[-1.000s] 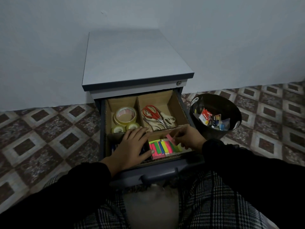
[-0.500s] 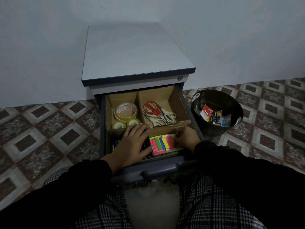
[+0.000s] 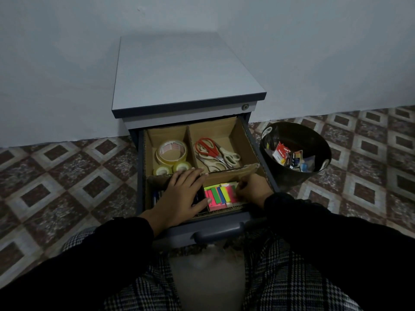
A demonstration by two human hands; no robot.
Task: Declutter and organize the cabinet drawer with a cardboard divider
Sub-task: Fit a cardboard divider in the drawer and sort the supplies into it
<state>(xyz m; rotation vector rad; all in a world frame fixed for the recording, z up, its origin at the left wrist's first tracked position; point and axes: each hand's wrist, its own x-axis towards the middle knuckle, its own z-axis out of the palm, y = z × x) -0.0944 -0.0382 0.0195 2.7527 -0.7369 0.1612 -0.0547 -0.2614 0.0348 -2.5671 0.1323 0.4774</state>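
The open drawer (image 3: 140,176) of the grey cabinet (image 3: 179,70) holds a cardboard divider (image 3: 187,140) with four compartments. Tape rolls (image 3: 171,151) lie back left, scissors (image 3: 215,153) back right. Bright sticky notes (image 3: 221,195) fill the front right compartment, and pens (image 3: 156,197) show at the front left. My left hand (image 3: 182,196) rests flat, fingers straight, over the front divider wall and a dark object beneath it. My right hand (image 3: 252,189) is low in the front right compartment with its fingers curled at the right edge of the sticky notes.
A black waste bin (image 3: 314,140) with packaging scraps stands on the patterned tile floor (image 3: 67,176) right of the cabinet. The drawer handle (image 3: 219,232) is just above my checked trousers. A pale wall rises behind.
My right hand has sunk lower into the front right compartment, pressing a pink note down among the others. My left hand stays in place. The view has shifted slightly.
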